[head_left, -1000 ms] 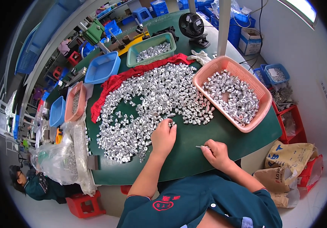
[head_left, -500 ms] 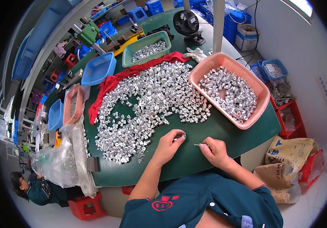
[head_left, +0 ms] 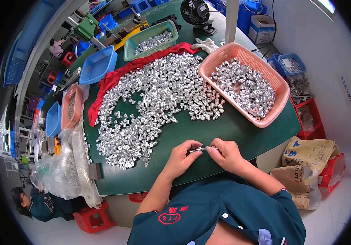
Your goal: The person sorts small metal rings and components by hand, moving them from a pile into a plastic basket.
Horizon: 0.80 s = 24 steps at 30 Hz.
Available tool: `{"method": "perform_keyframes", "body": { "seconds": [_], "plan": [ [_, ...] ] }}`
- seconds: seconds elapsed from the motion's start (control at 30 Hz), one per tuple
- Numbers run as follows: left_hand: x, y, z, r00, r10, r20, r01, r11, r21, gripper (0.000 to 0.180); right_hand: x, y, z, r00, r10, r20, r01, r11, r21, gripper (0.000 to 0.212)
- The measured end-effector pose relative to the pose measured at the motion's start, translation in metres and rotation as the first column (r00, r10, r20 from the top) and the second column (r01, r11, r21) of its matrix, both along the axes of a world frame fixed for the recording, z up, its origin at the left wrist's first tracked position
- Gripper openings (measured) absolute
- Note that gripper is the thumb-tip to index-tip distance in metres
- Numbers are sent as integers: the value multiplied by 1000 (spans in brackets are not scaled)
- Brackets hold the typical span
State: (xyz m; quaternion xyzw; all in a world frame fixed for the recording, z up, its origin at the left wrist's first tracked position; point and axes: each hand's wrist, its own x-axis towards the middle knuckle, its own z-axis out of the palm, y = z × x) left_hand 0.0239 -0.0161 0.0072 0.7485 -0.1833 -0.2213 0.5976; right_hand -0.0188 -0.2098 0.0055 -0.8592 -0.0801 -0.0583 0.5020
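Close to the table's near edge, my left hand [head_left: 182,157] pinches a small silver cylindrical metal part [head_left: 198,149] between thumb and fingertips. My right hand [head_left: 227,156] is closed around a thin, rod-like grey tool [head_left: 208,148], most of it hidden in the fingers. The rod's tip meets the part, or very nearly; whether it is inside cannot be seen. Beyond my hands spreads a big heap of similar silver parts [head_left: 159,87] on the green table [head_left: 175,136]. A pink basket [head_left: 279,112] with many more of these parts stands at the right.
A red cloth [head_left: 108,83] borders the heap's far side. Behind it are a green basket [head_left: 128,51], a blue tray [head_left: 98,67], a white glove [head_left: 205,45] and a black fan [head_left: 196,14]. Plastic bags [head_left: 57,169] lie at the left, near a seated person [head_left: 40,204].
My two hands have come together: the right moved left and slightly up, bringing the rod's tip to the part in my left hand. The whole view has shifted a little.
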Motion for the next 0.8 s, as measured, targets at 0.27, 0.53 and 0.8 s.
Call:
{"method": "perform_keyframes", "body": {
  "seconds": [0.27,0.53,0.8],
  "plan": [
    [-7,-1,-3,999,35,3,-34,997,-62,22,-4,1,8,996,8,-92,-7,1000,13,24],
    [-10,-4,-2,994,55,100,-50,998,-47,18,-6,2,7,990,-4,-142,19,994,104,25],
    [-17,-8,-5,990,73,123,-69,997,-38,25,-4,1,6,996,56,73,-59,998,35,19]
  ]
}}
